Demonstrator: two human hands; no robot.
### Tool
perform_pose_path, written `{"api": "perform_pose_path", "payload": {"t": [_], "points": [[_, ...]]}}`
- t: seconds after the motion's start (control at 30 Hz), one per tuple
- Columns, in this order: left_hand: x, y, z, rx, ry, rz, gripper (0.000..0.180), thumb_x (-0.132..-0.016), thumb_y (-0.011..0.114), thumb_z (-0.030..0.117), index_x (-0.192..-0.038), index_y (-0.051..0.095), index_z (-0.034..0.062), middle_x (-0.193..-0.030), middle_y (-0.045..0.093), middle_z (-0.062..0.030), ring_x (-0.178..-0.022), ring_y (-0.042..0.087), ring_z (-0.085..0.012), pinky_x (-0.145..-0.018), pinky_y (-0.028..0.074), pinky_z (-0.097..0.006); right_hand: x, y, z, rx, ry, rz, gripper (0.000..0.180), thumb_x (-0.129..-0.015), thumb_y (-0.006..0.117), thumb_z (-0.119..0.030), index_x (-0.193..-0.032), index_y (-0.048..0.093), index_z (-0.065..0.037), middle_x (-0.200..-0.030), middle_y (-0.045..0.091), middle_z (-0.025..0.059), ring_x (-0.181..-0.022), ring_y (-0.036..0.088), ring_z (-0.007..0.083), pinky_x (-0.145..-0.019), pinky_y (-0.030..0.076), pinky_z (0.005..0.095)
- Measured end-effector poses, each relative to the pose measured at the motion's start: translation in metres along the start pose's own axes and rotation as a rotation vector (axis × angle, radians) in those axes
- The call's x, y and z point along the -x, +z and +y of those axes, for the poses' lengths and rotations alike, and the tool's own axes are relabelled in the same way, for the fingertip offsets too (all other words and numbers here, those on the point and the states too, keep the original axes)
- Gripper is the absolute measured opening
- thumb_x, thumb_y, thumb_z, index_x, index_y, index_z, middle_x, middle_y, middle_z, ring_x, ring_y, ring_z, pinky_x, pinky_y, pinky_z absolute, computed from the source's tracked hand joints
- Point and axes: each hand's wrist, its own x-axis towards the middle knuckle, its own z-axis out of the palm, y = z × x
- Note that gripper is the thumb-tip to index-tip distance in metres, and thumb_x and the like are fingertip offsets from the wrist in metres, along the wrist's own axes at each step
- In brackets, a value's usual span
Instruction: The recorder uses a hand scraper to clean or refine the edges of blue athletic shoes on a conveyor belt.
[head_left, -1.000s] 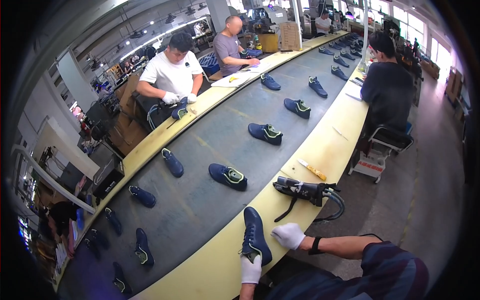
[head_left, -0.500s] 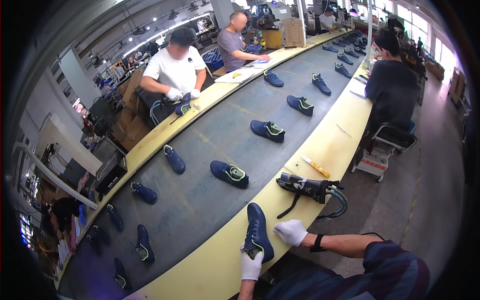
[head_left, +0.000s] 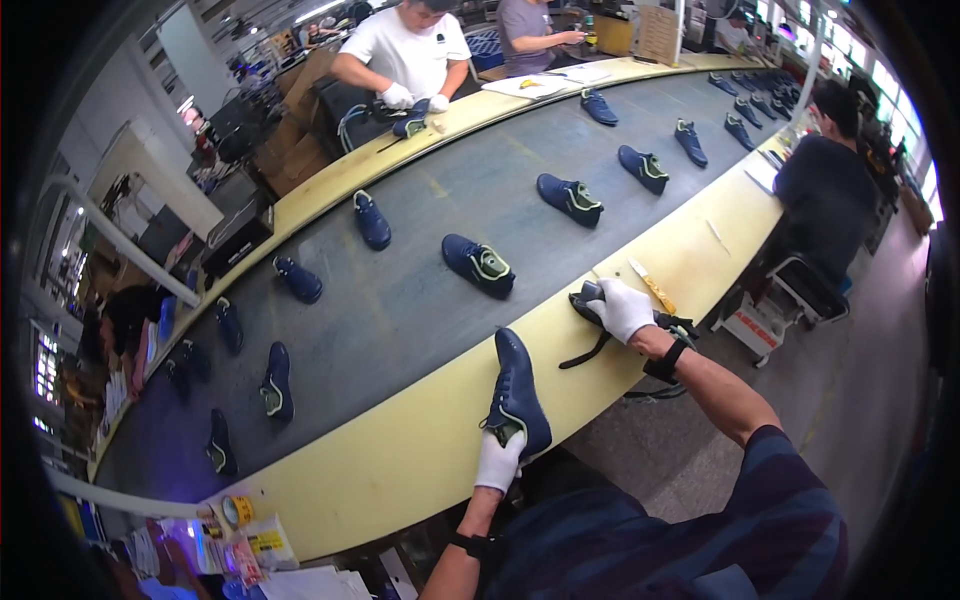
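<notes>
My white-gloved left hand [head_left: 497, 462] is closed round the heel end of a navy shoe [head_left: 520, 385]; its fingers reach into the collar. The shoe stands toe-away over the cream ledge, and its pale green lining edge shows. To the right, my gloved right hand [head_left: 624, 308] is closed over a black hand tool [head_left: 585, 300] lying on the ledge. Most of that tool is hidden under the glove, and its black strap [head_left: 586, 352] trails toward the shoe. Beyond the right hand lies a slim yellow-handled tool [head_left: 654, 288].
Several navy shoes, one of them a near shoe [head_left: 478, 265], sit spaced along the grey conveyor belt [head_left: 400, 330]. Across it, a white-gloved person [head_left: 415, 55] handles a shoe. Another person [head_left: 832, 165] sits at right. Yellow tape [head_left: 237, 511] lies lower left.
My right hand has moved from beside the shoe to the black tool and closed over it. My left hand still holds the shoe. The view has tipped downward, so the belt appears higher.
</notes>
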Motion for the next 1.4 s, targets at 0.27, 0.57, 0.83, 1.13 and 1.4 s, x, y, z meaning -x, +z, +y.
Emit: {"api": "perform_pose_path", "payload": {"t": [0.27, 0.57, 0.83, 1.13, 1.4], "points": [[-0.013, 0.002, -0.024, -0.042, 0.145, 0.055, 0.043, -0.094, 0.077, 0.029, -0.118, 0.06, -0.0025, -0.089, 0.068, -0.0144, -0.051, 0.064, -0.0216, -0.045, 0.053, -0.036, 0.014, -0.016, -0.02, 0.02, -0.125, -0.215, 0.045, -0.091, 0.076, -0.047, -0.1, 0.071, -0.003, -0.092, 0.075, 0.0239, -0.089, 0.073, 0.0438, -0.078, 0.056, 0.0518], [-0.014, 0.006, -0.026, -0.079, 0.186, 0.08, 0.049, -0.091, 0.076, 0.026, -0.127, 0.061, -0.0022, -0.11, 0.072, -0.0189, -0.102, 0.072, -0.0363, -0.091, 0.057, -0.045, 0.083, -0.043, -0.087, -0.586, -0.105, -0.34, 0.033, -0.092, 0.084, -0.027, -0.1, 0.073, 0.002, -0.082, 0.072, 0.0097, -0.075, 0.066, 0.0106, -0.071, 0.055, 0.0307], [-0.006, 0.015, 0.01, -0.101, 0.058, 0.002, 0.039, -0.093, 0.074, 0.023, -0.119, 0.063, -0.0041, -0.095, 0.07, -0.0204, -0.071, 0.073, -0.0316, -0.056, 0.058, -0.041, 0.082, -0.004, -0.096, -0.623, -0.095, -0.603, 0.044, -0.092, 0.081, -0.037, -0.106, 0.075, 0.004, -0.089, 0.076, 0.0176, -0.081, 0.072, 0.0214, -0.077, 0.057, 0.0359], [-0.02, 0.009, -0.011, -0.164, 0.148, -0.004, 0.047, -0.094, 0.072, 0.021, -0.131, 0.057, -0.0037, -0.115, 0.069, -0.0232, -0.095, 0.072, -0.0393, -0.086, 0.058, -0.047, 0.097, -0.005, -0.073, -0.534, 0.008, -0.659, 0.04, -0.09, 0.084, -0.035, -0.099, 0.074, 0.003, -0.081, 0.072, 0.0129, -0.077, 0.066, 0.0161, -0.074, 0.054, 0.0364], [-0.008, 0.02, 0.013, -0.058, -0.094, -0.174, 0.04, -0.097, 0.07, 0.019, -0.129, 0.057, -0.0012, -0.095, 0.07, -0.0166, -0.063, 0.071, -0.0257, -0.056, 0.057, -0.038, 0.074, -0.031, -0.103, -0.627, 0.078, -0.694, 0.04, -0.094, 0.079, -0.037, -0.103, 0.074, 0.002, -0.073, 0.066, 0.0043, -0.057, 0.058, 0.0091, -0.051, 0.047, 0.0288]]}}
